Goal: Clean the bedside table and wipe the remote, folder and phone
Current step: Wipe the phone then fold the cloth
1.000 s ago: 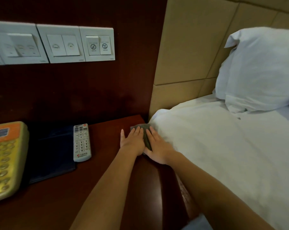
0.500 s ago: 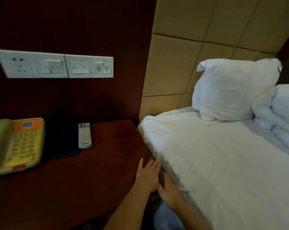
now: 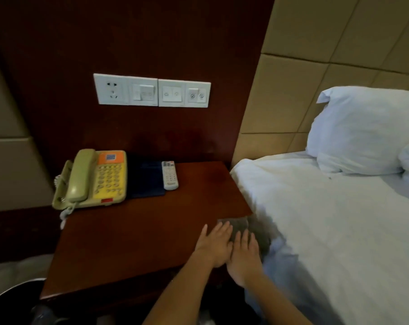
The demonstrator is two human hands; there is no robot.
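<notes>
A grey cloth (image 3: pixel 243 227) lies at the front right corner of the dark red bedside table (image 3: pixel 133 235). My left hand (image 3: pixel 216 245) and my right hand (image 3: pixel 244 254) press flat on it side by side, fingers straight. At the back left stands a yellow-green phone (image 3: pixel 98 179) with an orange top. A dark blue folder (image 3: pixel 146 180) lies beside it. A white remote (image 3: pixel 169 175) lies on the folder's right edge.
A bed with a white sheet (image 3: pixel 327 219) and a pillow (image 3: pixel 367 127) adjoins the table's right edge. A white switch and socket panel (image 3: pixel 152 91) is on the wall above. A dark round bin (image 3: pixel 13 299) sits at the lower left.
Both hands have slid the cloth from the table's back right corner along the bed-side edge to the front corner. The view has pulled back and now shows the whole table.
</notes>
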